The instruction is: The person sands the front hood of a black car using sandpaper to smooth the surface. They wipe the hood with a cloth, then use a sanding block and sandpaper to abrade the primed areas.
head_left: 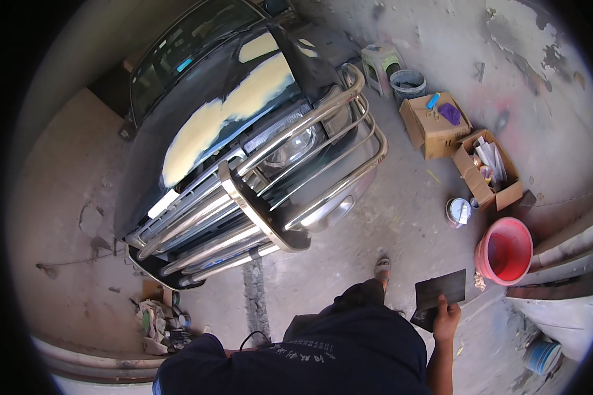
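My right hand is closed on a dark, flat sheet of sandpaper, thumb on top. A second dark piece shows under its lower left part. My left hand is out of sight behind my torso and dark shirt. Ahead and to the left stands a dark vehicle with its hood facing me. Broad patches of cream filler cover the hood's front edge. A chrome bull bar wraps around the grille and the headlight.
Along the right wall stand a pale stool, a dark bucket, two cardboard boxes, a tin and a red bucket. A blue tin lies at lower right. Clutter is heaped at lower left.
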Action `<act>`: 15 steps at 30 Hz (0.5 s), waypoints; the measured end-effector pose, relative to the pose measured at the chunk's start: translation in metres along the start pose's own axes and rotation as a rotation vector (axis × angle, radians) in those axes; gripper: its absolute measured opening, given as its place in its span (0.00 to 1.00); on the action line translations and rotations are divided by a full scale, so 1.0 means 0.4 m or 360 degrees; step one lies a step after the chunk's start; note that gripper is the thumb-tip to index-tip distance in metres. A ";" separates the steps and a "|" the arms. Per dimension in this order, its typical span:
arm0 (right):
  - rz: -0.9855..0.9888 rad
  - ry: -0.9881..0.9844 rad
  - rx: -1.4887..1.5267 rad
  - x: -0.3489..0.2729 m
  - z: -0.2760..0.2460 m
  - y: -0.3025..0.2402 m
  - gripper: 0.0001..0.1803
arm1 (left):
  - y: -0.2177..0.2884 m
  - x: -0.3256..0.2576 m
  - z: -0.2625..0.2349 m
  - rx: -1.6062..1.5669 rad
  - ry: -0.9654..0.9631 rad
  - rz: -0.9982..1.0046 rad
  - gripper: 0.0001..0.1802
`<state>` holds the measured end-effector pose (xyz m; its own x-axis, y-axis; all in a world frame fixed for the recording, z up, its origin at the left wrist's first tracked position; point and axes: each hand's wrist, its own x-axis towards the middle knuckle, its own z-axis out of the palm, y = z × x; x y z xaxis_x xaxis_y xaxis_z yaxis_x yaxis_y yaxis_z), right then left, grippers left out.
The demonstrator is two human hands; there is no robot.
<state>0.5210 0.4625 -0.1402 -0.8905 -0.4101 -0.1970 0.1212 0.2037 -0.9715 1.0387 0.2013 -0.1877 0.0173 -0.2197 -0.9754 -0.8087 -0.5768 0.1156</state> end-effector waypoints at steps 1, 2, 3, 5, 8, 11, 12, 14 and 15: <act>-0.0021 0.0015 0.0024 0.005 0.006 -0.004 0.20 | 0.004 0.011 -0.002 0.0001 -0.0016 -0.0004 0.12; -0.0002 0.0010 0.0007 0.012 0.009 -0.012 0.20 | 0.010 0.033 -0.008 0.0011 -0.0044 -0.0006 0.12; 0.0027 0.0001 -0.0018 0.022 0.012 -0.012 0.20 | 0.016 0.069 -0.016 0.0008 -0.0085 -0.0005 0.12; 0.0069 -0.0019 -0.0026 0.040 0.018 -0.009 0.20 | 0.029 0.195 -0.082 -0.0087 -0.0294 -0.0047 0.13; 0.0050 -0.0004 -0.0068 0.084 0.029 0.008 0.20 | 0.353 0.074 0.056 0.0218 0.0144 -0.0022 0.15; 0.0082 0.0010 -0.0117 0.130 0.030 -0.001 0.21 | 0.522 0.188 0.098 0.1029 -0.0005 0.0774 0.09; 0.0112 0.0024 -0.0143 0.148 0.028 -0.003 0.21 | 0.560 0.256 0.119 0.1615 0.0007 0.1381 0.09; 0.0171 0.0056 -0.0203 0.188 0.025 -0.008 0.21 | 0.740 0.204 0.228 0.1332 -0.0048 0.1296 0.15; 0.0187 0.0061 -0.0236 0.210 0.026 -0.016 0.22 | 0.761 0.347 0.243 0.1566 -0.0320 0.1257 0.21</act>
<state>0.4499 0.4178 -0.1520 -0.8905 -0.3421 -0.3001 0.1620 0.3781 -0.9115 0.7376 0.0718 -0.3061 -0.6842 -0.0631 -0.7265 -0.6526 0.4975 0.5714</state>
